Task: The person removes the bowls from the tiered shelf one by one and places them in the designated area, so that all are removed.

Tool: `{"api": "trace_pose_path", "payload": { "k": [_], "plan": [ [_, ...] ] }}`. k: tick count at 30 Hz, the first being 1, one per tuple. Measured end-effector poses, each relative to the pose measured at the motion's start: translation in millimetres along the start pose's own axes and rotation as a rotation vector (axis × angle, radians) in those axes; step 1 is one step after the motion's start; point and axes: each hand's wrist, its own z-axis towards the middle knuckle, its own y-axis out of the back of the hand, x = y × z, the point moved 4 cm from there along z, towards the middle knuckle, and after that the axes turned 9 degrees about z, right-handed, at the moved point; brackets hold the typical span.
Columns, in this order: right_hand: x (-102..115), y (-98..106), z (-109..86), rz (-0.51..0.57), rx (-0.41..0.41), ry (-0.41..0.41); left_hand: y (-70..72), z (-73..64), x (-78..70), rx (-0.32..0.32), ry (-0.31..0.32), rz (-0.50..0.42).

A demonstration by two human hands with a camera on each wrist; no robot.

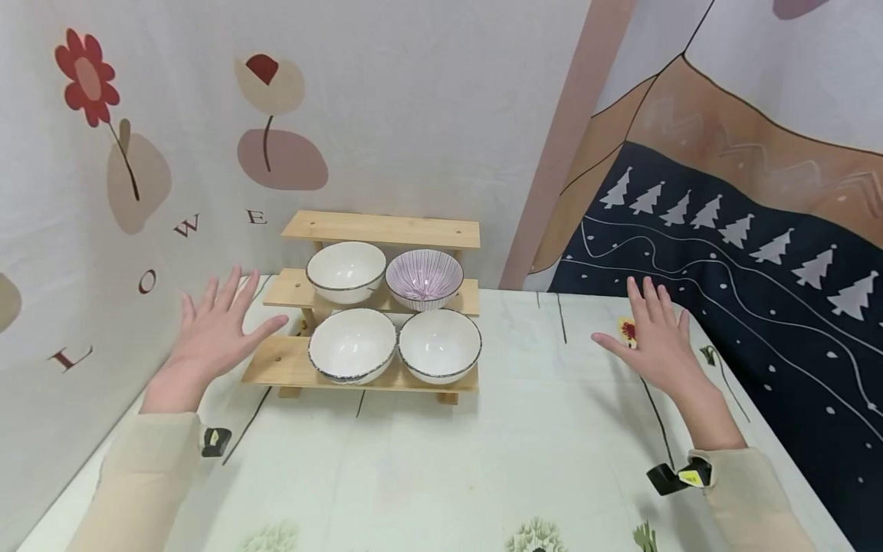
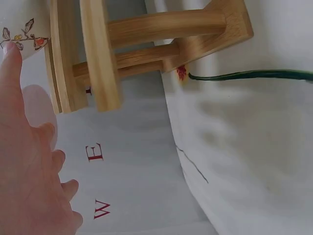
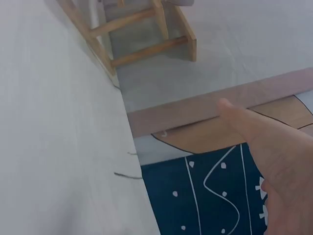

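Observation:
A stepped wooden rack (image 1: 379,228) stands at the back of the table. On its middle step sit a white bowl (image 1: 346,268) and a purple-striped bowl (image 1: 424,276). Two more white bowls, a left one (image 1: 353,343) and a right one (image 1: 440,345), rest on the lowest step. My left hand (image 1: 214,333), fingers spread, hovers beside the rack's left end and holds nothing. In the left wrist view, the outside of a bowl (image 2: 34,19) shows a leaf pattern. Well right of the rack, my right hand (image 1: 655,337) is raised with spread fingers and holds nothing.
The white tablecloth (image 1: 538,429) has printed flowers and stems. Behind the table hangs a pale printed curtain (image 1: 428,107). Dark cloth with white trees (image 1: 745,307) borders the right side. Small black devices sit at the left wrist (image 1: 217,442) and right wrist (image 1: 679,477).

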Motion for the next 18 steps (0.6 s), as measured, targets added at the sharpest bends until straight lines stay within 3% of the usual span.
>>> {"api": "trace_pose_path", "payload": {
  "k": [11, 18],
  "plan": [
    [17, -6, 0.5, 0.102, 0.001, 0.046, -9.2, -1.7, -2.7, -0.002, -0.015, -0.001],
    [34, -14, 5.5, 0.134, 0.033, 0.054, -16.1, -1.5, -3.9, 0.007, -0.032, -0.102]
  ]
}}
